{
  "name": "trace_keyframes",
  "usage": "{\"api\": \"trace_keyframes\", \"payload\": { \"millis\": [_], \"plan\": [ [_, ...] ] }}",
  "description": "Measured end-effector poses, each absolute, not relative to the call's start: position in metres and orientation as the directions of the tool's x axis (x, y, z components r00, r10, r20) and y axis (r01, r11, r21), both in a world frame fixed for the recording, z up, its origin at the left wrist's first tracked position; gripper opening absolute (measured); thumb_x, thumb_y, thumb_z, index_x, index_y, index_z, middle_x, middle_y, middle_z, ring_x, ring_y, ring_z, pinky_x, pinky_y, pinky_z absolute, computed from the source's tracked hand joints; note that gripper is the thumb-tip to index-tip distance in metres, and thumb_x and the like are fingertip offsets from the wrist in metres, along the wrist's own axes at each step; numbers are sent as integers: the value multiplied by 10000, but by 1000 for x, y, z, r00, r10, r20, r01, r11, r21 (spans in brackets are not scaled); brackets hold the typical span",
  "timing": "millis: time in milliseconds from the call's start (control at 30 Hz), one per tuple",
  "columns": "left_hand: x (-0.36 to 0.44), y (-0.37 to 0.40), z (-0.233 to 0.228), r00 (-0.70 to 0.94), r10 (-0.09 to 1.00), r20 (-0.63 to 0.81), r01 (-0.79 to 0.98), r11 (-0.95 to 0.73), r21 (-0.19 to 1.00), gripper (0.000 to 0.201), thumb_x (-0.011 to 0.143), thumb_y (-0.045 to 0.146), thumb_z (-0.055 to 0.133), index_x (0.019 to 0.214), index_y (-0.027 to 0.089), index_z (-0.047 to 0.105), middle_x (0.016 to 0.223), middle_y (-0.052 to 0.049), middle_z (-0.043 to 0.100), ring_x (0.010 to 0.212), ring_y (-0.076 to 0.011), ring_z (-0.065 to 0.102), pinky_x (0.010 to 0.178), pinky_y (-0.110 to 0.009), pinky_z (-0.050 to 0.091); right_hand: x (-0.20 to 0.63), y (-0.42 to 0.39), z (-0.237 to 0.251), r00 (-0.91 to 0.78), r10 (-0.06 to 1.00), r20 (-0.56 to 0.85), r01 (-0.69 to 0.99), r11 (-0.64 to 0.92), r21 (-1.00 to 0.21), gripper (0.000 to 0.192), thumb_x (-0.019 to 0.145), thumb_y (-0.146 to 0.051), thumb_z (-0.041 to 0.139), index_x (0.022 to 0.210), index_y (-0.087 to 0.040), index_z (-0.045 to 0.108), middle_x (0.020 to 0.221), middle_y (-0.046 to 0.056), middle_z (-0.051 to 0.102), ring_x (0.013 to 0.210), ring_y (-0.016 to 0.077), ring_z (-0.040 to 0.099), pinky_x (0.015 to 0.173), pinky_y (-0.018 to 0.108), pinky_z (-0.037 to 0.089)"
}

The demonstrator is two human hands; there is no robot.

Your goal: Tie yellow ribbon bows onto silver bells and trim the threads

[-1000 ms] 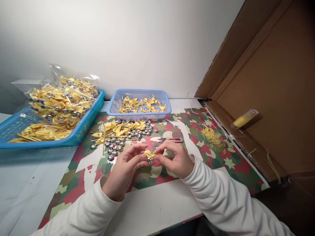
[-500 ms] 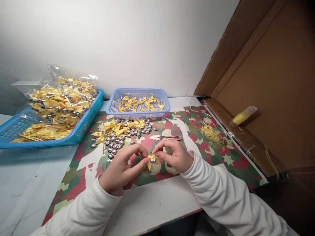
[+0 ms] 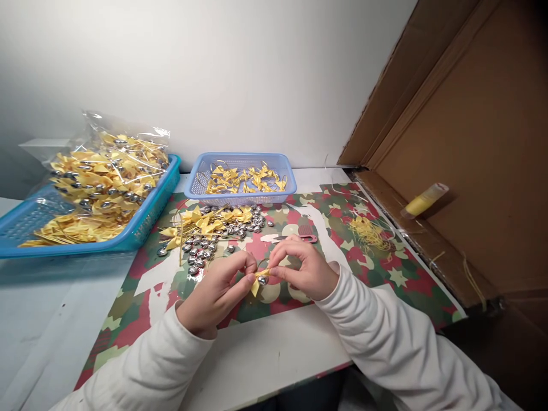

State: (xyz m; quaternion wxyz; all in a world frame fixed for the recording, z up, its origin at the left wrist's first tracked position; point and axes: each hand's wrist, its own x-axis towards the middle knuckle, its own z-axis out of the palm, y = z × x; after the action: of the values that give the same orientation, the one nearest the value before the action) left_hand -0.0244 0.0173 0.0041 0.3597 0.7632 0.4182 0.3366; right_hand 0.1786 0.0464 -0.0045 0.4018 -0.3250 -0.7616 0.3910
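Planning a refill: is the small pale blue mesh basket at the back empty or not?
Not empty. The small pale blue mesh basket holds a shallow layer of yellow ribbon bows across its floor, below the rim.

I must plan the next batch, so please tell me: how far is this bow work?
Done, it seems: bows with silver beads fill the teal tray. In hand: the left hand and right hand pinch one yellow bow. Left: loose bows and beads on the mat, more in the small basket.
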Motion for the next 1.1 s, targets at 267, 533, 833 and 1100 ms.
{"api": "trace_keyframes", "payload": {
  "millis": [267,533,833,1100],
  "plan": [
    [-23,18,-4,370,899,232,320,-358,877,266,936,324,395,698,210,429,674,16,442,602,-136,402,564,-257,354,179,45,-1,-476,824,306,173,429,-886,98,789,-175,715,708,-201,666,790,24,713,893,199,561,868,364,428],
    [-22,18,-8,279,947,158,175,-212,961,109,894,315,577,872,211,551,821,-7,561,740,-143,563,662,-255,463,176,45,0,-466,862,201,235,340,-911,67,801,-176,638,738,-196,631,739,5,658,787,160,542,747,296,440],
    [-16,21,-17,74,964,253,193,-263,945,169,784,281,703,753,194,562,710,14,592,630,-130,583,595,-251,484,171,51,-16,-445,881,161,198,272,-942,51,796,-213,604,761,-180,622,722,0,637,669,129,581,633,257,460],
    [-21,24,-3,-304,884,355,199,-305,931,107,714,260,706,694,192,626,641,23,595,591,-125,528,595,-250,433,134,141,43,-259,863,433,624,492,-607,149,888,-225,546,883,-198,693,953,67,711,963,231,556,880,397,382]
  ]
}}
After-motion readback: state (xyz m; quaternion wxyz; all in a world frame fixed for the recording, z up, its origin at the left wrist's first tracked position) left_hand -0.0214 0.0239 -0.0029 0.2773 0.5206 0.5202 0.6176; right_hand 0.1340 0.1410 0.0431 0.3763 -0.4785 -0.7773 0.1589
